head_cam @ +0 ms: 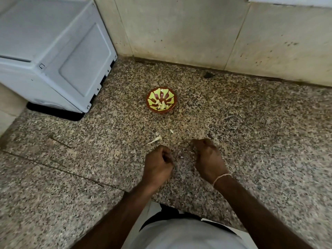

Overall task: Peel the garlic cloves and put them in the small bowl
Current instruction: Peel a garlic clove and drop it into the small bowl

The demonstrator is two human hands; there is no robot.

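Note:
A small red bowl (pixel 150 95) with a yellow-green petal pattern stands on the speckled granite counter (pixel 251 141), with a few peeled garlic cloves (pixel 161 105) lying in it. Nearer to me, both hands hover low over the counter with fingers curled under. My right hand (pixel 206 156), with a thread band at the wrist, pinches a pale bit at its fingertips that looks like a garlic clove (pixel 194 149). My left hand (pixel 159 163) is curled too, and its fingertips are hidden. A small whitish-purple scrap (pixel 180 156) sits between the hands.
Loose garlic peels (pixel 155 139) lie on the counter between the bowl and my hands. A white appliance (pixel 53 51) fills the back left corner. A stained tiled wall (pixel 197 33) runs along the back. The counter's front edge is by my waist.

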